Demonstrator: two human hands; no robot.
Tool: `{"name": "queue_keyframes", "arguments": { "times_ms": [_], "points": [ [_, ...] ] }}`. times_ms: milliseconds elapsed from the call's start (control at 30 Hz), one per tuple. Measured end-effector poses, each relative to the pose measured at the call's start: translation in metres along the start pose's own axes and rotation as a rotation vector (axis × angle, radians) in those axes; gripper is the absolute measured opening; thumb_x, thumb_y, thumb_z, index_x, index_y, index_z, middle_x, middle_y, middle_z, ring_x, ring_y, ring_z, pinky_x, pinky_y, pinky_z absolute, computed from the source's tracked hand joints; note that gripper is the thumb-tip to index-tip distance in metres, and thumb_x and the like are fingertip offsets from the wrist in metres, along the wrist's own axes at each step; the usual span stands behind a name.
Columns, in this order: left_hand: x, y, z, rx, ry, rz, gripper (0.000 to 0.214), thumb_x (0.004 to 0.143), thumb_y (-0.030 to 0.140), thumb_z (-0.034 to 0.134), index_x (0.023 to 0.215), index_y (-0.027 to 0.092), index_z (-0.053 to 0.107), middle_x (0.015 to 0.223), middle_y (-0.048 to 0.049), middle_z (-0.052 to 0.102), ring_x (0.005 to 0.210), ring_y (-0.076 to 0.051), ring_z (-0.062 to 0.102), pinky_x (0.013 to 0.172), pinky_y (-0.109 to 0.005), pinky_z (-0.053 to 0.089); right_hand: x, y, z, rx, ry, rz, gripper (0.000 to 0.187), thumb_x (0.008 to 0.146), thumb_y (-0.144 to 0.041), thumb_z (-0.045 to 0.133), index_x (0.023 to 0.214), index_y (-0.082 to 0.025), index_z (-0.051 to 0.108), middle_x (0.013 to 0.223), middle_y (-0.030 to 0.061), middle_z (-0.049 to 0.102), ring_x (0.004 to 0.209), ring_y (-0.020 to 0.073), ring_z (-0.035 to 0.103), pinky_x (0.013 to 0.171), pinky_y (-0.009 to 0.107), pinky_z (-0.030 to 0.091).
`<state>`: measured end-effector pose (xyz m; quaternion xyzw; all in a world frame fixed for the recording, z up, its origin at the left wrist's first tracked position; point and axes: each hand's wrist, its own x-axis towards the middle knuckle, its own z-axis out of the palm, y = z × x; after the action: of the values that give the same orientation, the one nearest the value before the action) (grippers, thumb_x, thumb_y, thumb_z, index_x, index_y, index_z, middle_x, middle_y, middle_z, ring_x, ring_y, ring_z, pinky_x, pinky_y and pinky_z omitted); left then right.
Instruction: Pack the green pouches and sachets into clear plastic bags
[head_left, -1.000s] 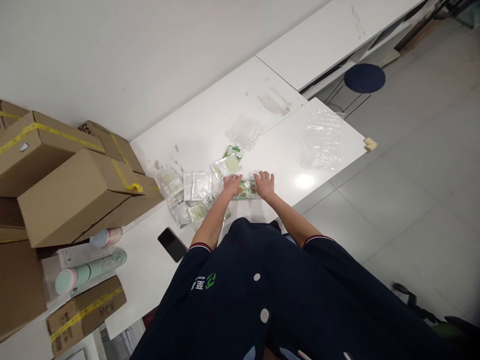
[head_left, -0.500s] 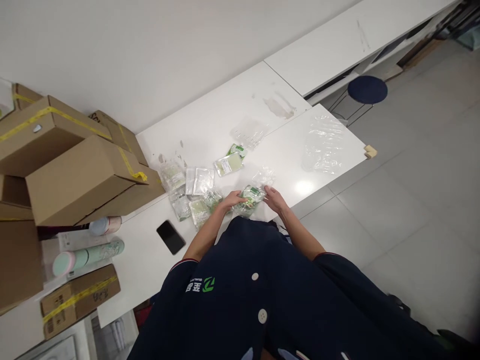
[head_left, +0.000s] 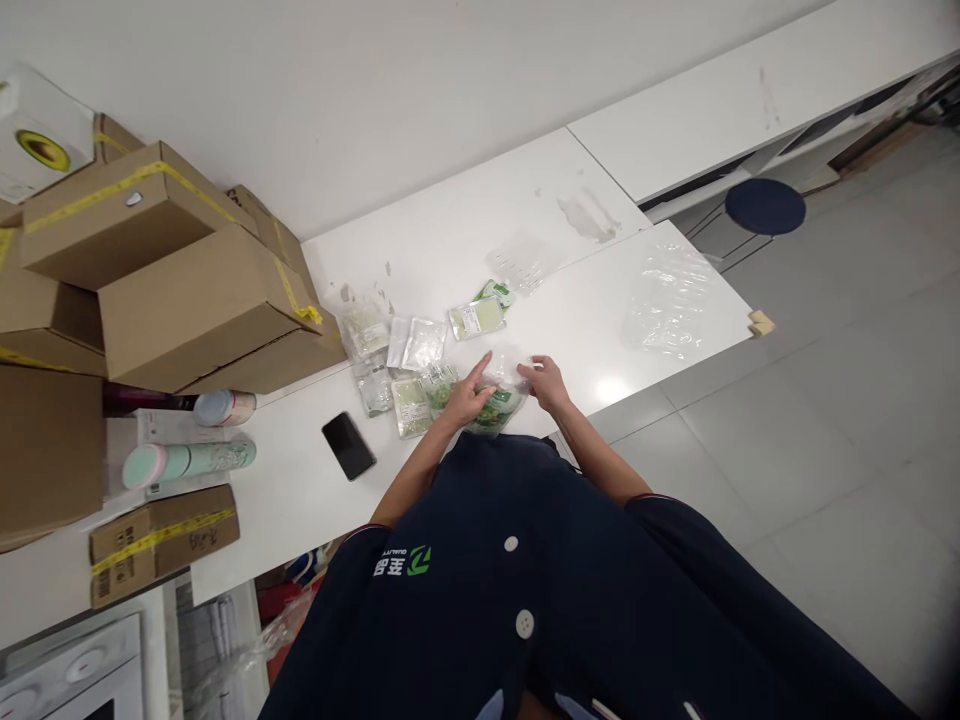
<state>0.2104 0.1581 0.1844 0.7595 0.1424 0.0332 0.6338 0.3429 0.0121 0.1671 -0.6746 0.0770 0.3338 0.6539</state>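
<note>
A clear plastic bag (head_left: 508,366) with a green printed pouch (head_left: 496,404) inside lies close to my body at the table's front edge. My left hand (head_left: 466,402) grips the bag's left side, its index finger stretched toward the upper flap and its thumb over the pouch. At the bag's upper right, my right hand (head_left: 546,382) pinches the clear plastic between thumb and fingers. Left of my left hand is another bagged green pouch (head_left: 439,386), beside a pale green labelled packet (head_left: 412,407). Behind the bag, a labelled packet (head_left: 478,319) partly covers another green pouch (head_left: 495,291).
Silvery packets (head_left: 424,344) lie left of centre. Loose clear bags (head_left: 670,300) spread to the right. A phone (head_left: 349,446), a mint green bottle (head_left: 189,460) and stacked cardboard boxes (head_left: 202,305) stand left. A blue stool (head_left: 765,207) is beyond the table's right side.
My left index finger has stretched upward over the bag's flap. My right hand has shifted slightly upward along the plastic. The view has tilted, showing more boxes at left.
</note>
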Motion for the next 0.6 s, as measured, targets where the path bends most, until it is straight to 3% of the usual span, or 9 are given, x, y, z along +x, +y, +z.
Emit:
{"name": "queue_keyframes", "arguments": {
  "times_ms": [67, 133, 233, 300, 400, 467, 600],
  "points": [
    [-0.006, 0.002, -0.004, 0.139, -0.113, -0.026, 0.068, 0.084, 0.026, 0.059, 0.148, 0.027, 0.038, 0.095, 0.0001, 0.072, 0.091, -0.017, 0.066, 0.089, -0.029, 0.048, 0.0, 0.005, -0.007, -0.251, -0.059, -0.122, 0.045, 0.062, -0.035, 0.074, 0.103, -0.022, 0.062, 0.078, -0.003, 0.062, 0.056, 0.0117, 0.054, 0.056, 0.029, 0.049],
    [-0.01, -0.003, -0.007, 0.242, -0.155, -0.071, 0.062, 0.082, 0.023, 0.059, 0.142, 0.026, 0.048, 0.092, 0.0008, 0.072, 0.087, -0.018, 0.065, 0.087, -0.03, 0.049, -0.002, 0.01, -0.013, -0.459, -0.224, -0.198, 0.035, 0.069, -0.043, 0.069, 0.096, -0.021, 0.067, 0.079, 0.0006, 0.064, 0.068, 0.0171, 0.06, 0.067, 0.034, 0.052],
    [-0.011, -0.018, -0.007, 0.281, -0.062, -0.152, 0.046, 0.078, 0.02, 0.061, 0.123, 0.02, 0.064, 0.093, -0.0015, 0.072, 0.085, -0.018, 0.065, 0.083, -0.029, 0.05, -0.007, 0.017, -0.018, -0.63, -0.482, -0.255, 0.036, 0.071, -0.056, 0.068, 0.077, -0.02, 0.069, 0.091, 0.0072, 0.068, 0.104, 0.0288, 0.059, 0.089, 0.039, 0.049],
    [-0.01, -0.029, -0.007, 0.246, 0.012, -0.202, 0.034, 0.076, 0.02, 0.061, 0.11, 0.018, 0.069, 0.09, -0.0022, 0.071, 0.084, -0.017, 0.065, 0.078, -0.027, 0.05, -0.008, 0.023, -0.017, -0.636, -0.565, -0.288, 0.041, 0.063, -0.058, 0.074, 0.079, -0.021, 0.069, 0.103, 0.0088, 0.067, 0.116, 0.0298, 0.054, 0.095, 0.04, 0.045],
    [-0.005, -0.041, -0.007, 0.245, 0.093, -0.282, 0.024, 0.079, 0.022, 0.059, 0.101, 0.017, 0.067, 0.087, -0.0015, 0.07, 0.082, -0.016, 0.064, 0.073, -0.025, 0.049, 0.001, 0.033, -0.01, -0.504, -0.565, -0.222, 0.048, 0.06, -0.059, 0.075, 0.086, -0.02, 0.065, 0.09, 0.0059, 0.067, 0.095, 0.0249, 0.061, 0.082, 0.037, 0.049],
    [0.002, -0.042, -0.008, 0.395, 0.121, -0.368, 0.02, 0.082, 0.028, 0.058, 0.098, 0.018, 0.065, 0.088, -0.0018, 0.068, 0.083, -0.016, 0.063, 0.072, -0.025, 0.048, 0.013, 0.038, 0.0, -0.417, -0.472, -0.159, 0.049, 0.061, -0.059, 0.072, 0.088, -0.02, 0.06, 0.077, 0.0014, 0.064, 0.079, 0.0207, 0.061, 0.072, 0.034, 0.05],
    [0.022, -0.038, -0.008, 0.731, 0.16, -0.486, 0.024, 0.086, 0.04, 0.059, 0.093, 0.017, 0.064, 0.103, -0.0086, 0.062, 0.101, -0.022, 0.059, 0.082, -0.029, 0.046, 0.047, 0.044, 0.028, -0.451, -0.242, -0.136, 0.046, 0.066, -0.054, 0.066, 0.093, -0.019, 0.056, 0.078, 0.0007, 0.064, 0.075, 0.018, 0.06, 0.07, 0.031, 0.05]
  ]
}}
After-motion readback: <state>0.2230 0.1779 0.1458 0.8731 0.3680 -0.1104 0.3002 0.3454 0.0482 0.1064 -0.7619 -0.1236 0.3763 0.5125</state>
